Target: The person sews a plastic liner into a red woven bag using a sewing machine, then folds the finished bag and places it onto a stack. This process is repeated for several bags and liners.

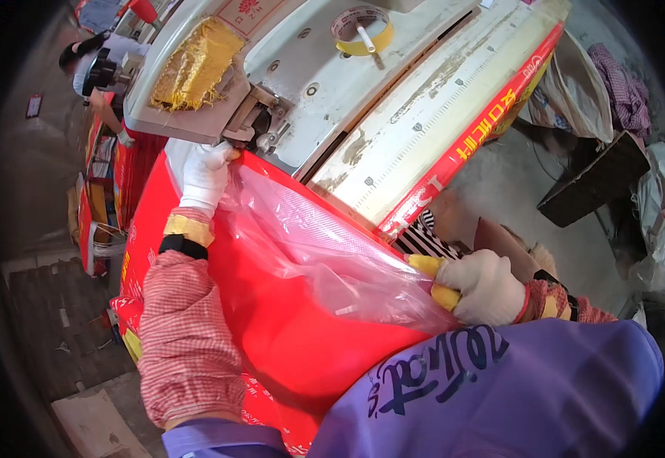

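Observation:
A large red printed bag point(271, 298) lies across my front, and a clear plastic liner point(340, 278) shows wrinkled along its upper edge. My left hand point(205, 177), in a white glove, is closed on the bag's edge beside the presser foot point(256, 126) of a sewing machine point(294, 99). Yellow covers the fingertips of both gloves. At the other end of that edge, my right hand point(485, 286) pinches the liner and bag together. Between my hands the edge runs taut beside the machine bed. The needle itself is hidden.
On the machine bed sits a yellow tape roll point(363, 34). A ruler-marked table extension point(424, 114) with red printed tape stretches to the right. A dark board point(593, 179) and sacks stand beyond. Another person point(92, 65) works at the far left near red bags.

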The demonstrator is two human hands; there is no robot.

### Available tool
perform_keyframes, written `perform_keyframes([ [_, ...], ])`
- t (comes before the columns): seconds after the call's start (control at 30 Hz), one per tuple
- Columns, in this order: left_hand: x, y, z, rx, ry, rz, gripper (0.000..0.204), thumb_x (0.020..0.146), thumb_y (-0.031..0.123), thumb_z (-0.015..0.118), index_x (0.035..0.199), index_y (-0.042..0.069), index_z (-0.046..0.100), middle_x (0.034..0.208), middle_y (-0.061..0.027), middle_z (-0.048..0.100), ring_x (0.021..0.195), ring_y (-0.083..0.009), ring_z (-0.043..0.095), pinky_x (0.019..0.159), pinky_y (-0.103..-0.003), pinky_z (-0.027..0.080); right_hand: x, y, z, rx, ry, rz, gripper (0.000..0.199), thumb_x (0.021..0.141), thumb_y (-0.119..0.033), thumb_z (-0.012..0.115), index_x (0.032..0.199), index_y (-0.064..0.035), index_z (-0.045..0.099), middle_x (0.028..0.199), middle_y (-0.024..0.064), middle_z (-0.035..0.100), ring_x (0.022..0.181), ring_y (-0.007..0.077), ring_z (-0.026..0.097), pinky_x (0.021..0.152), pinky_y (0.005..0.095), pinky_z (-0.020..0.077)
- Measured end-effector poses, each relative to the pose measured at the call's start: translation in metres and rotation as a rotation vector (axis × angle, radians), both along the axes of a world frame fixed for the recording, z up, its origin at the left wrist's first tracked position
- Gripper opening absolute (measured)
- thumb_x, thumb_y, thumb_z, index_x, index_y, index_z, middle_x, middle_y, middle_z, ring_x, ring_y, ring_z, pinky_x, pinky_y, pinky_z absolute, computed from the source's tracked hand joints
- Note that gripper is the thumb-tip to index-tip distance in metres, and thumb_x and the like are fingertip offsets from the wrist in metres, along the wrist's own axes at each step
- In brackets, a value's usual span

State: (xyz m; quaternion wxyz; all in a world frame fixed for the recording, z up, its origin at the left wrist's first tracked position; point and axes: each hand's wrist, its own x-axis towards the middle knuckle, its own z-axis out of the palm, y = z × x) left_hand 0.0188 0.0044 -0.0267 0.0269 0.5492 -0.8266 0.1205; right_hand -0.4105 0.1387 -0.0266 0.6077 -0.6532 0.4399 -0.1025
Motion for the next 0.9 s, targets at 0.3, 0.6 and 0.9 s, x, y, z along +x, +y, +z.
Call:
perform_keyframes([
  [0.3,-0.03,0.006,0.009,0.115,-0.216,0.128,0.021,0.082,0.011,0.047,0.095,0.012,0.064,0.075,-0.0162,0.062,0.075,-0.0335,0.061,0.064,-0.043,0.049,0.02,-0.005,0.0,-0.257,0.508,0.332,0.032,0.085,-0.036,0.048,0.11,-0.0201,0.059,0.062,0.0096,0.058,0.062,0.0258,0.061,0.058,0.0347,0.049],
  [0.6,0.115,-0.095,0.053,-0.272,0.294,0.233,0.03,0.081,0.032,0.053,0.098,0.008,0.061,0.096,-0.0169,0.064,0.091,-0.0354,0.06,0.077,-0.042,0.048,0.182,-0.093,-0.003,-0.61,0.458,0.287,0.025,0.087,-0.027,0.048,0.099,-0.0103,0.063,0.08,0.0084,0.065,0.074,0.0309,0.063,0.072,0.0338,0.0499],
  [0.9,-0.03,-0.005,0.128,0.219,-0.39,0.233,0.01,0.073,0.009,0.056,0.08,0.008,0.063,0.073,-0.0135,0.062,0.072,-0.0327,0.061,0.061,-0.041,0.047,0.198,-0.186,-0.003,-0.911,0.077,0.667,0.022,0.067,-0.021,0.058,0.079,-0.0046,0.069,0.072,0.0144,0.065,0.068,0.0304,0.064,0.059,0.0422,0.0499],
])
